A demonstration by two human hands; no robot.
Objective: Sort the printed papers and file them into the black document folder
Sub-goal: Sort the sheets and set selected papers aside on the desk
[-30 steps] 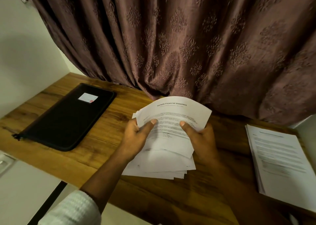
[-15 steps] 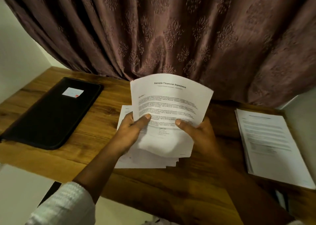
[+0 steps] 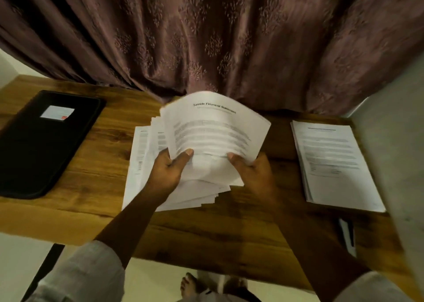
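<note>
While my view has tipped down since a moment ago, my left hand (image 3: 168, 172) and right hand (image 3: 253, 172) stay closed on the bowed top sheet (image 3: 215, 131), thumbs on top. Its body text is blurred. Loose papers (image 3: 143, 164) fan beneath; black folder (image 3: 43, 141) lies far left, sorted stack (image 3: 332, 164) right.
</note>
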